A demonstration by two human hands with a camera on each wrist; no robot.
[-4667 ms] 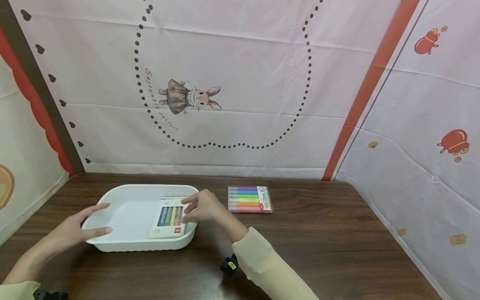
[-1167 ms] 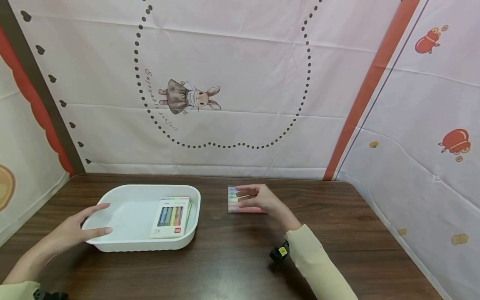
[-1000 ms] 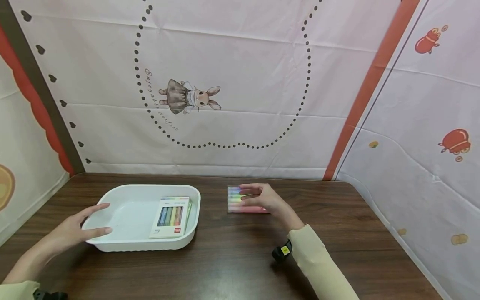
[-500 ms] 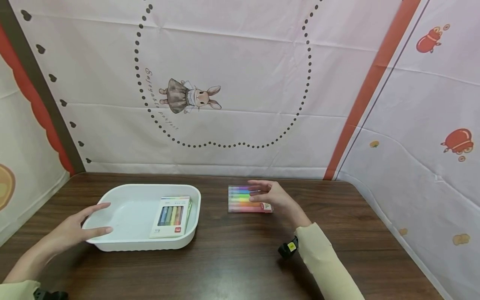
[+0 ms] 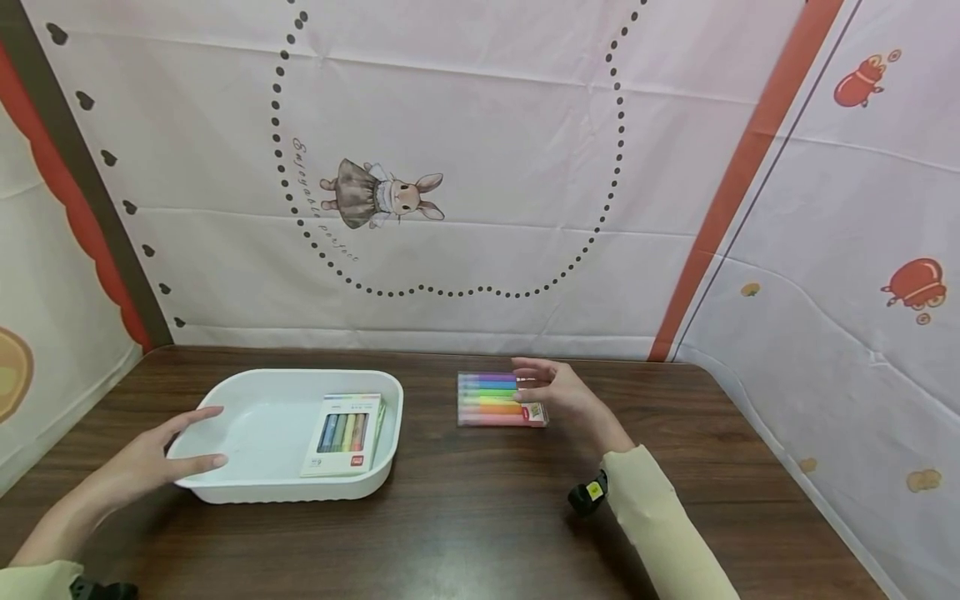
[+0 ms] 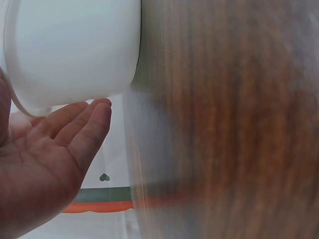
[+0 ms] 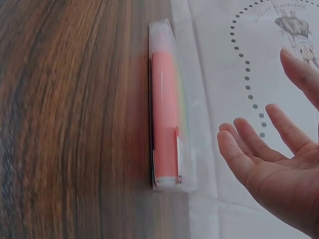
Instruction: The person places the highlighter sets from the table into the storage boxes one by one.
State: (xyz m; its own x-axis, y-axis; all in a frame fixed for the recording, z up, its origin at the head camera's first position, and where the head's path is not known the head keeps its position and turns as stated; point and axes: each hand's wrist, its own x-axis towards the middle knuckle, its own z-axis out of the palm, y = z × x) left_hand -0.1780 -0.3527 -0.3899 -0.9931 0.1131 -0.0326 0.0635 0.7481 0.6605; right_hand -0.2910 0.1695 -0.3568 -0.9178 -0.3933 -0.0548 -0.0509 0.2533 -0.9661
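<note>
My left hand [image 5: 142, 458] holds the left end of a white plastic basin [image 5: 258, 429], with thumb and a finger over its rim. In the left wrist view, other fingers [image 6: 89, 129] lie along the outside of the basin wall [image 6: 75, 50]. Inside the basin, at its right end, a white box [image 5: 343, 435] with several coloured sticks in its window lies on something green-edged, mostly hidden. My right hand [image 5: 566, 393] hovers over the right end of a clear pack of highlighters [image 5: 487, 398]. Its fingers are spread, apart from the pack [image 7: 164, 114] in the right wrist view.
A brown wood-grain table [image 5: 465, 517] carries everything. Printed cloth [image 5: 495, 167] hangs along the table's back edge, and more cloth [image 5: 840, 350] stands along the right side and the left.
The right hand has left the box in the basin, passed to the highlighter pack and drifted right over it, uncovering more of it. Left hand and basin stay put.
</note>
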